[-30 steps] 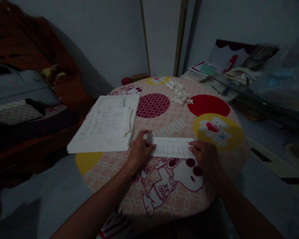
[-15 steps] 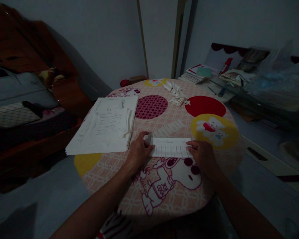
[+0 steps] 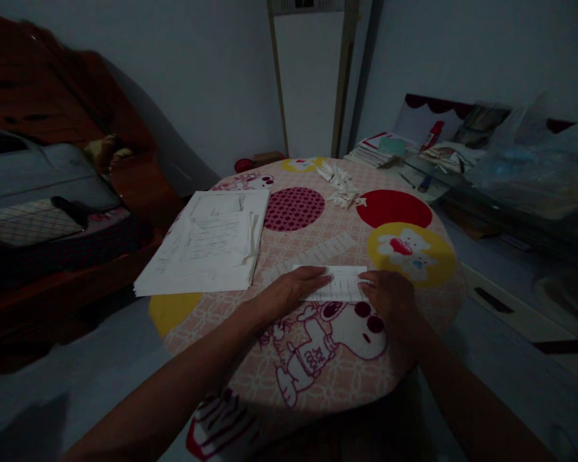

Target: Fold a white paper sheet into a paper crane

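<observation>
A small printed sheet of paper (image 3: 345, 283) lies on the round table near my side, its print in rows and columns. Across its left part rests my left hand (image 3: 293, 290), fingers stretched out flat and covering that end. My right hand (image 3: 390, 296) is at the other end, with its fingertips over the right edge and the thumb close to the lower corner; the fingers are closed on that edge. A stack of papers (image 3: 197, 256) with handwriting on it lies left of my hands. Beyond the sheet is a pale strip with marks (image 3: 334, 249).
The patterned tablecloth (image 3: 327, 378) covers the table. Torn white paper scraps (image 3: 341, 189) lie toward the far edge. On the right, a glass-topped stand (image 3: 443, 176) holds papers and a plastic bag (image 3: 525, 151). A wooden seat (image 3: 135, 186) with bags stands left.
My left hand has gone from gripping the sheet's left edge to lying flat across its left part, farther right. My right hand stays at the right edge. The view has tilted up slightly.
</observation>
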Demonstrator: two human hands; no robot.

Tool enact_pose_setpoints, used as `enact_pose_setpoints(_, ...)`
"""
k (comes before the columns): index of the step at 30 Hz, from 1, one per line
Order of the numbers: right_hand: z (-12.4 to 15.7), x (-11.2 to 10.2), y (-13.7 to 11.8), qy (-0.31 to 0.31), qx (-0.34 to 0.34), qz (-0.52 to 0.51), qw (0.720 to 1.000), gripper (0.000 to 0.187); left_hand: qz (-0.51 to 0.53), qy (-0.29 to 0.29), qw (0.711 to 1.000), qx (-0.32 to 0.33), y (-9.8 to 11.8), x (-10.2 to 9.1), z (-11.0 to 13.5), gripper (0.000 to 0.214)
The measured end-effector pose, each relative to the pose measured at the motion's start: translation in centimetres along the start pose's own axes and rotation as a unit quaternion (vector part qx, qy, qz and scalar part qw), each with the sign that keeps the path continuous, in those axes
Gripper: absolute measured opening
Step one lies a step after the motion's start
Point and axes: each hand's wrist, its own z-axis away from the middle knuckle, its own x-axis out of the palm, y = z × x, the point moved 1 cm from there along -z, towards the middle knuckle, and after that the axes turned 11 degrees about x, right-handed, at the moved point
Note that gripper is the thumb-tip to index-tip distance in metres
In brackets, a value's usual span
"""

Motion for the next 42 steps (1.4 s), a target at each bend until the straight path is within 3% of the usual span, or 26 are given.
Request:
enact_pose_setpoints(3,-0.3,0.0,1.1,0.001,-0.032,0.009,0.999,0.028,0.035,-0.078,0.996,0.038,-0.1,-0.6,-0.5,0.059)
enact_pose_setpoints(7,-0.8,0.2,2.3,0.011,-0.060,0.003,0.998,0.028,0.011,-0.099,0.994,0.034,-0.2,-0.3,-0.6,0.062)
enact_pose_setpoints(11,-0.9,-0.2,0.6,0.024,-0.054,0.004,0.998,0.028,-0.048,-0.116,0.991,0.040,0.1,0.8,-0.4,0.069)
enact_pose_setpoints(13,-0.8,-0.4,-1.1,0.012,-0.057,-0.026,0.998,0.025,-0.061,-0.118,0.990,0.039,0.2,1.0,-0.4,0.070)
enact_pose_setpoints(16,-0.7,-0.1,-2.8,-0.067,-0.082,-0.135,0.985,0.016,-0.060,-0.124,0.990,0.035,0.3,0.9,-0.4,0.072)
enact_pose_setpoints(21,-0.8,0.6,-2.1,-0.114,-0.039,-0.240,0.963,0.012,-0.047,-0.120,0.991,0.030,0.2,0.9,-0.3,0.074)
enact_pose_setpoints(25,-0.5,0.4,-2.4,-0.142,-0.015,-0.232,0.962,0.008,-0.043,-0.107,0.993,0.039,0.2,1.2,-0.2,0.069)
enact_pose_setpoints(31,-0.1,0.2,-4.0,-0.138,-0.007,-0.147,0.979,0.008,-0.053,-0.099,0.993,0.047,0.3,1.1,-0.2,0.069)
enact_pose_setpoints(37,0.2,-0.1,-2.1,-0.151,-0.001,-0.140,0.979,0.006,-0.063,-0.112,0.991,0.046,0.2,1.3,-0.1,0.066)
enact_pose_setpoints(42,0.3,-0.4,1.4,-0.104,0.005,-0.105,0.989,0.004,-0.054,-0.113,0.991,0.042,0.4,1.0,-0.1,0.068)
